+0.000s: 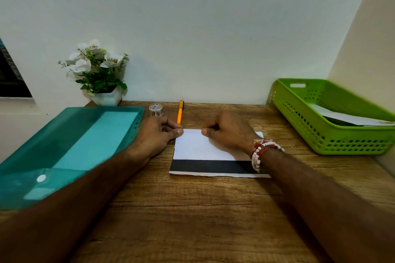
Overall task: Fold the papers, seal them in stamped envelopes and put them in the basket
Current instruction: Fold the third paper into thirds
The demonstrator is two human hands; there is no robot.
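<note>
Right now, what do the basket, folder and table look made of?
Green basket: moulded plastic, matte; perforated walls and a cut-out handle suggest it. Teal folder: thin translucent plastic, glossy; a lighter sheet shows through and there's a white snap button. Table: wood grain with knots and cracks, possibly laminate.

The wooden table (192, 209) is carrying a paper (198, 147) under both hands, a teal folder (64, 145) beside the left hand (157, 134), and a green basket (320, 134) beyond the right hand (229, 132).

Bare forearms; red & white bead bracelets (261, 151) on rt wrist.
</note>
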